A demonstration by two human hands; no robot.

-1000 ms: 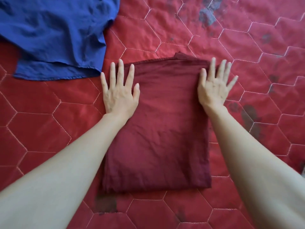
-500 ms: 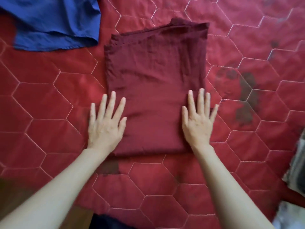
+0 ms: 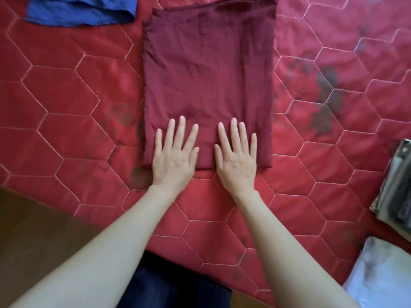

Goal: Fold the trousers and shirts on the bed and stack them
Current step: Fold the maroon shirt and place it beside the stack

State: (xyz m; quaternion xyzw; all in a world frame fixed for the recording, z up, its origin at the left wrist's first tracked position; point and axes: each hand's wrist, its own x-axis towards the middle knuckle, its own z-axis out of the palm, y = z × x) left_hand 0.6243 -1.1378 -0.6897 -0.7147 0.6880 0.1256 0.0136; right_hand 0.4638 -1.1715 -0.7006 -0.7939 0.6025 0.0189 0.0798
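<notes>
Red quilted bedding (image 3: 66, 103) stitched in hexagons fills the view, with a blue garment (image 3: 80, 12) at its top left. On the near edge of the folded maroon garment (image 3: 206, 70) at centre, the left hand (image 3: 175, 156) lies flat with fingers spread, and the right hand (image 3: 236, 157) lies flat just beside it.

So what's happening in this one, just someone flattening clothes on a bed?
Pretty much. A person has both hands laid flat, fingers straight, on the near end of a dark red garment that is already folded into a neat rectangle on the red quilt. The left hand and right hand lie side by side, palms partly off the cloth's near edge. A blue garment lies unfolded at the far left, apart from the red one. Some other folded fabric sits at the right edge.
</notes>
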